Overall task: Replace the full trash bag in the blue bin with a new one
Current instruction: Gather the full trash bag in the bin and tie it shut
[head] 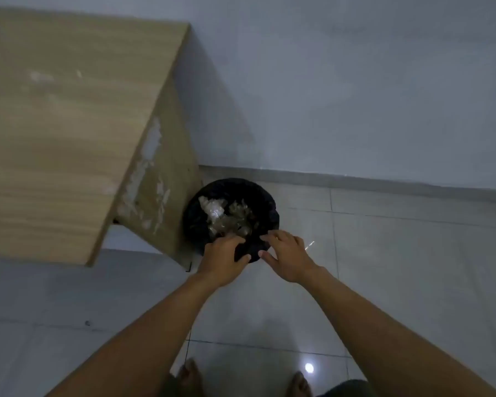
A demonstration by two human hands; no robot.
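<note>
Left hand (223, 260): fingers and thumb curled round a bunched fold of the black trash bag (259, 193) at the near rim; gripping.
Right hand (287, 257): just beside the left, fingers spread and nearly straight, thumb tip touching the same fold; not closed on anything.
Trash bag: black liner, mouth open and round, draped over the rim of a bin whose walls it hides. It stands on the floor, touching the desk's side panel and near the wall.
Contents: crumpled clear plastic waste (222, 214), heaped to just below the rim.
Desk (63, 124): light wood-grain top, upper left; side panel (155, 193) with laminate peeled away in pale patches.
Floor (413, 267): pale glossy tiles with dark grout lines; one bright lamp reflection (309, 368) near the bottom edge.
Wall (355, 81): plain, pale, with a grey skirting strip.
Bare feet (188, 378): two, at the bottom edge, well apart from the bag.
</note>
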